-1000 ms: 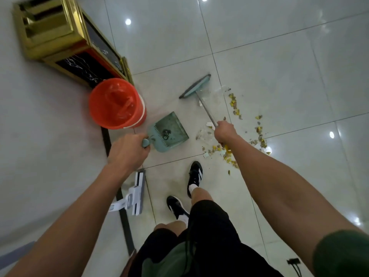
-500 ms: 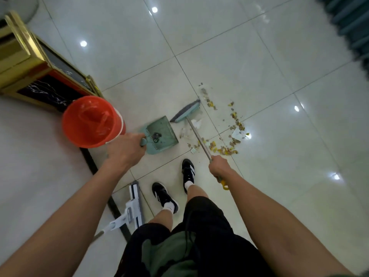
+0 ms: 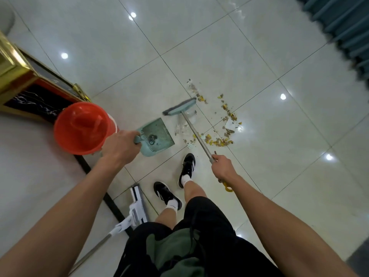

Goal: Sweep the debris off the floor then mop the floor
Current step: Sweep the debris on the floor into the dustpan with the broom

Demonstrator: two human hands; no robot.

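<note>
Even, dimmish indoor light; ceiling-lamp glare spots on glossy floor tiles; wide-angle bending at edges; top-right corner motion-blurred.

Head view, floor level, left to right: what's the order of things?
Gold-trimmed cabinet → red bucket → dustpan held by left hand → broom held by right hand → scattered debris.

Lobby-like interior: glossy floor tiles, gilded stand
</note>
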